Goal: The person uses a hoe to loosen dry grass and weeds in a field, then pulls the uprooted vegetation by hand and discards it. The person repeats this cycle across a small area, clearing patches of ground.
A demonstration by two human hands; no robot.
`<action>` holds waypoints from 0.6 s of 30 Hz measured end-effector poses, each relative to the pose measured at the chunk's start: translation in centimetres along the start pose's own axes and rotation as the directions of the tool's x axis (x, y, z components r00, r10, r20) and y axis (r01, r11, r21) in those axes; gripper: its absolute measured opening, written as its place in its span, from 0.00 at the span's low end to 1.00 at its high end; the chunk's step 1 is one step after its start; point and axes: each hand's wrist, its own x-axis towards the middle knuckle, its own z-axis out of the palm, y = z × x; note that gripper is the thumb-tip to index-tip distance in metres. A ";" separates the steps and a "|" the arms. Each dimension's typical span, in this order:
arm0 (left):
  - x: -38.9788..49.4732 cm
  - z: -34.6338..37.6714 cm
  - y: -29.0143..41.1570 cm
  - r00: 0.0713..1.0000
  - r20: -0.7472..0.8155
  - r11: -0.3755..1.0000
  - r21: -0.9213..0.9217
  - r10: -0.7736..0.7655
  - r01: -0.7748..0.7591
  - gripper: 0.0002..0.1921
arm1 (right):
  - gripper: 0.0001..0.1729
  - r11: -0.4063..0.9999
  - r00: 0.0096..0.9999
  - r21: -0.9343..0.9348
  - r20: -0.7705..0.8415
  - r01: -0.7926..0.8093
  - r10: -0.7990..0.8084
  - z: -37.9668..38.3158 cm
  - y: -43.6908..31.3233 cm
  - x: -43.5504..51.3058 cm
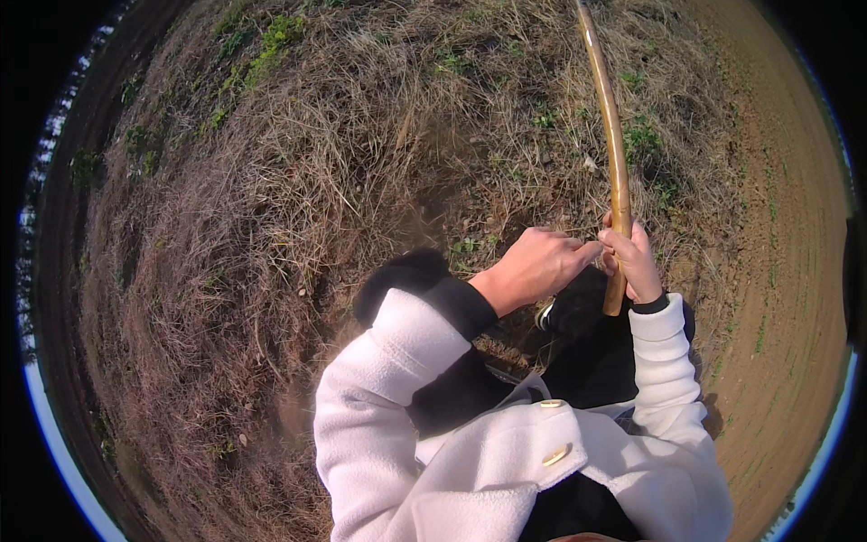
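A smooth, glossy wooden pole (611,125), slightly bent, runs from the top edge of the view down towards me. My right hand (631,254) is wrapped around it a little above its blunt near end. Close beside it is my left hand (538,264), its back facing up and its fingers curled. The left thumb and forefinger come right up to the fingers of the right hand. Whether something small is pinched there cannot be made out. The pole's far end lies outside the picture.
Dry grass (325,156) covers the bank ahead and to the left, with green weeds (274,44) among it. On the right lies a tilled field (779,271) with rows of small seedlings. Below my hands show my dark trouser leg (596,366) and part of a shoe (544,317).
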 end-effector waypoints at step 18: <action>2.3 9.6 -3.3 0.721 0.618 0.933 0.342 -0.313 0.112 0.09 | 0.18 0.918 0.915 -0.336 -0.398 -0.210 0.063 -6.1 15.2 16.9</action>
